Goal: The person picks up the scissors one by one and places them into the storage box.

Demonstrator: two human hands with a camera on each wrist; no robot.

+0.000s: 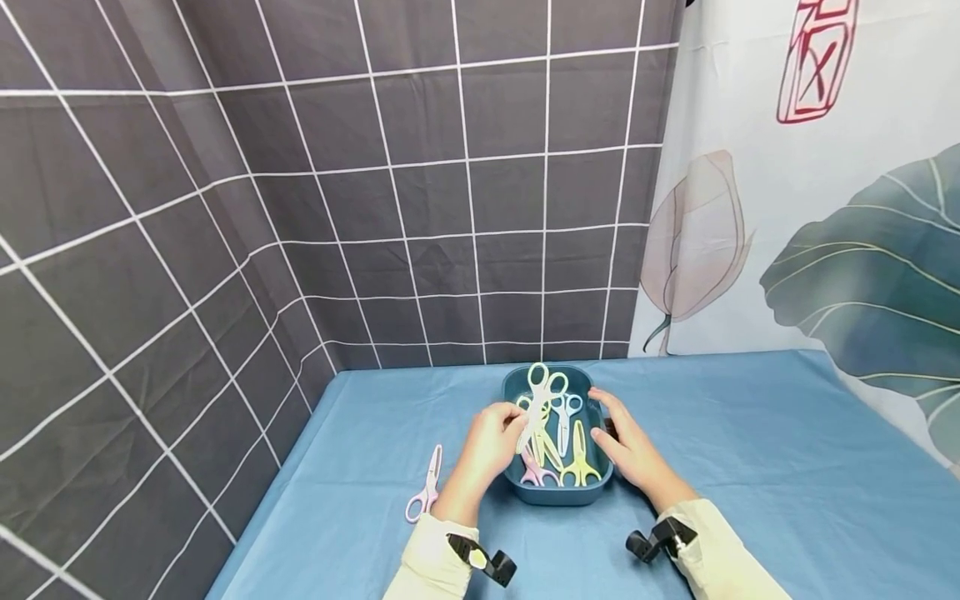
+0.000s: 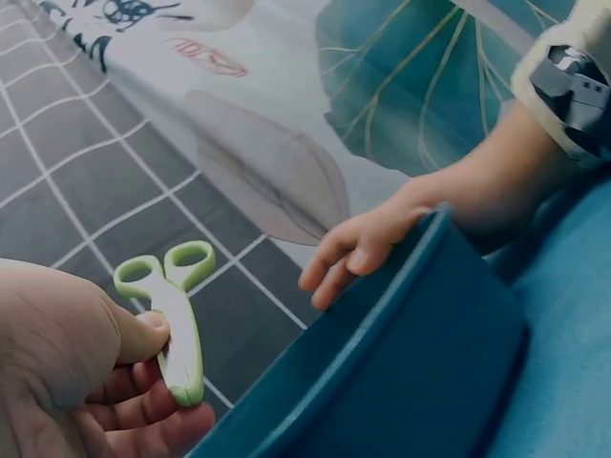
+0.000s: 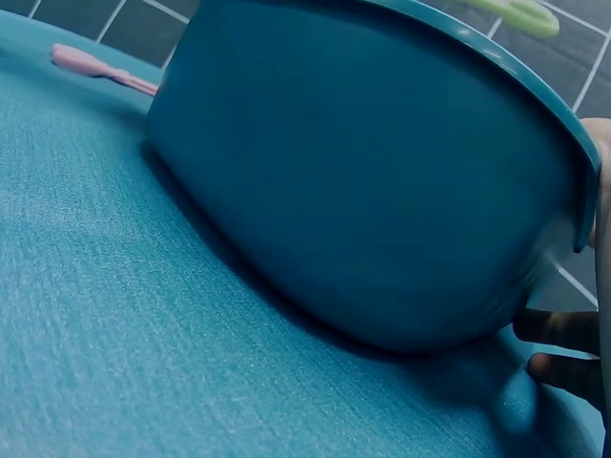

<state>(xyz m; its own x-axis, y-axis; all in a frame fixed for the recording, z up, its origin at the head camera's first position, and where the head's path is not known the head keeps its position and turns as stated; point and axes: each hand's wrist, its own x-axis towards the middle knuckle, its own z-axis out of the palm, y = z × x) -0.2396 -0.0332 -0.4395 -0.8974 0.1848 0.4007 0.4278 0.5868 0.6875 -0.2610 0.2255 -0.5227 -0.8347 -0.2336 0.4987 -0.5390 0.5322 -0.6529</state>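
Note:
My left hand [image 1: 489, 442] pinches a pair of white scissors with light green edging [image 2: 179, 329] by the blade end, thumb on one side and fingers behind. Their handle loops point up, away from the hand, over the left part of a dark blue plastic basket [image 1: 558, 497]. Inside the basket lie several more children's scissors, among them yellow scissors [image 1: 580, 467], blue scissors [image 1: 564, 412] and pink scissors [image 1: 536, 473]. At the basket's right side, my right hand [image 1: 632, 446] grips the rim, some fingers over it and others along the outer wall.
Another pair of pink scissors [image 1: 426, 492] lies on the blue tablecloth [image 1: 360, 467], left of the basket near my left forearm. Behind the table hangs a grey cloth with white grid lines [image 1: 420, 200]. A white leaf-printed curtain [image 1: 712, 108] hangs at the right.

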